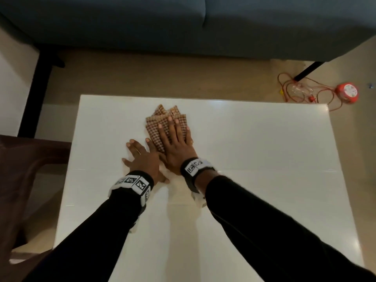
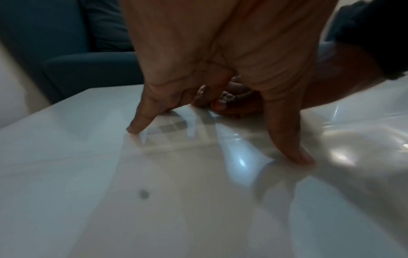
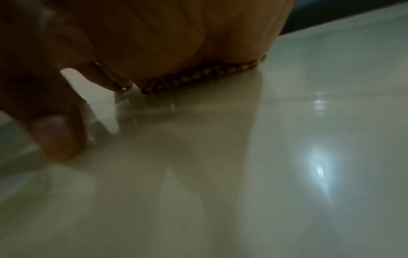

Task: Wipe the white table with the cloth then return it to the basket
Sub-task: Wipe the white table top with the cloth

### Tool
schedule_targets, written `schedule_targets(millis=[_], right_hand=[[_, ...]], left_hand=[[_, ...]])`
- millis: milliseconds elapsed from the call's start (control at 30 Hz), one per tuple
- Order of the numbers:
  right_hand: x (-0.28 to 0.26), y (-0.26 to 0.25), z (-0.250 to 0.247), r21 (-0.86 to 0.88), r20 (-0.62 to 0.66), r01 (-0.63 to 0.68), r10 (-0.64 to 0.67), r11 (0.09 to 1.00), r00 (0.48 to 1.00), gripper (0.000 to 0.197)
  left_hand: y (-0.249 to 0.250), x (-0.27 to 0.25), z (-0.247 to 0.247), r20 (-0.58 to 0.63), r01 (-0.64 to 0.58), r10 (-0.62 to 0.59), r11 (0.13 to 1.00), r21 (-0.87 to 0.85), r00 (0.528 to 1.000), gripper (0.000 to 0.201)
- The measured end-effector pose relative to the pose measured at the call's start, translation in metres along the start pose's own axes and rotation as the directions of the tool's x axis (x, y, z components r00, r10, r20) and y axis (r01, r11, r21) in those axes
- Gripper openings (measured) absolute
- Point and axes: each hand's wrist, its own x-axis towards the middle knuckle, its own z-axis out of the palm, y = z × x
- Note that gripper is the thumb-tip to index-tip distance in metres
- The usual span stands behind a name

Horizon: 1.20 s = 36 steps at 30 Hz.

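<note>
A brown-and-cream checked cloth [image 1: 156, 124] lies folded on the white table [image 1: 254, 159], near its far middle. My right hand [image 1: 176, 143] presses flat on the cloth with straight, spread fingers. In the right wrist view the palm [image 3: 187, 40] covers the cloth, whose checked edge [image 3: 198, 76] shows beneath it. My left hand [image 1: 142, 155] rests flat on the bare tabletop just left of the cloth, fingers spread; its fingertips [image 2: 134, 129] touch the glossy table [image 2: 110, 200]. No basket is in view.
A dark blue sofa [image 1: 183, 23] stands beyond the table, with black legs [image 1: 307, 71] on the beige floor. A red cable and a round red object [image 1: 347, 92] lie on the floor at the far right. A brown piece of furniture [image 1: 24, 169] sits left of the table.
</note>
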Motion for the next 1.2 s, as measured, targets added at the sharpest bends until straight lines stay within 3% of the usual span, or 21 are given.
schedule_targets(millis=[100, 267, 433, 567, 700, 767, 833, 900, 1000, 1100, 1200], right_hand=[[0.002, 0.045, -0.016, -0.018, 0.007, 0.028, -0.028, 0.999, 1.0, 0.082], [-0.034, 0.172, -0.041, 0.067, -0.068, -0.24, 0.244, 0.969, 0.967, 0.083], [-0.076, 0.306, -0.068, 0.137, -0.057, -0.464, 0.475, 0.875, 0.878, 0.085], [-0.106, 0.368, -0.081, 0.178, -0.045, -0.589, 0.604, 0.788, 0.795, 0.088], [-0.132, 0.354, -0.058, 0.207, -0.063, -0.623, 0.646, 0.754, 0.76, 0.088], [-0.132, 0.314, -0.044, 0.194, -0.114, -0.582, 0.607, 0.79, 0.787, 0.086], [-0.13, 0.253, -0.029, 0.147, -0.174, -0.448, 0.469, 0.882, 0.866, 0.084], [-0.134, 0.177, -0.003, 0.086, -0.202, -0.234, 0.247, 0.968, 0.948, 0.082], [-0.158, 0.095, 0.028, 0.012, -0.094, -0.028, 0.029, 1.0, 0.995, 0.084], [-0.168, 0.124, 0.027, -0.037, -0.087, 0.024, -0.028, 0.999, 0.996, 0.081], [-0.182, 0.217, 0.007, 0.078, -0.14, -0.196, 0.206, 0.977, 0.969, 0.079]], left_hand=[[0.006, -0.002, -0.003, 0.031, 0.049, -0.05, 0.998, 0.049, 0.998, 0.165], [0.022, 0.002, -0.008, 0.035, 0.134, -0.136, 0.99, 0.052, 0.99, 0.17], [0.02, -0.001, -0.005, -0.002, 0.127, -0.127, 0.992, 0.026, 0.992, 0.168], [0.022, -0.003, -0.008, -0.011, 0.131, -0.131, 0.991, 0.026, 0.991, 0.17], [0.028, -0.006, -0.009, -0.027, 0.134, -0.133, 0.99, 0.052, 0.991, 0.169], [0.029, -0.006, -0.011, -0.033, 0.133, -0.131, 0.99, 0.05, 0.991, 0.169], [0.03, -0.009, -0.014, -0.034, 0.127, -0.126, 0.991, 0.045, 0.991, 0.169], [0.03, -0.012, -0.015, -0.033, 0.116, -0.114, 0.991, 0.063, 0.993, 0.168], [0.044, -0.021, -0.009, -0.028, -0.027, 0.03, 0.996, 0.089, 0.999, 0.156], [0.074, -0.032, 0.005, -0.011, -0.233, 0.234, 0.972, 0.041, 0.972, 0.15], [0.108, -0.036, 0.022, 0.0, -0.268, 0.269, 0.963, 0.021, 0.963, 0.151]])
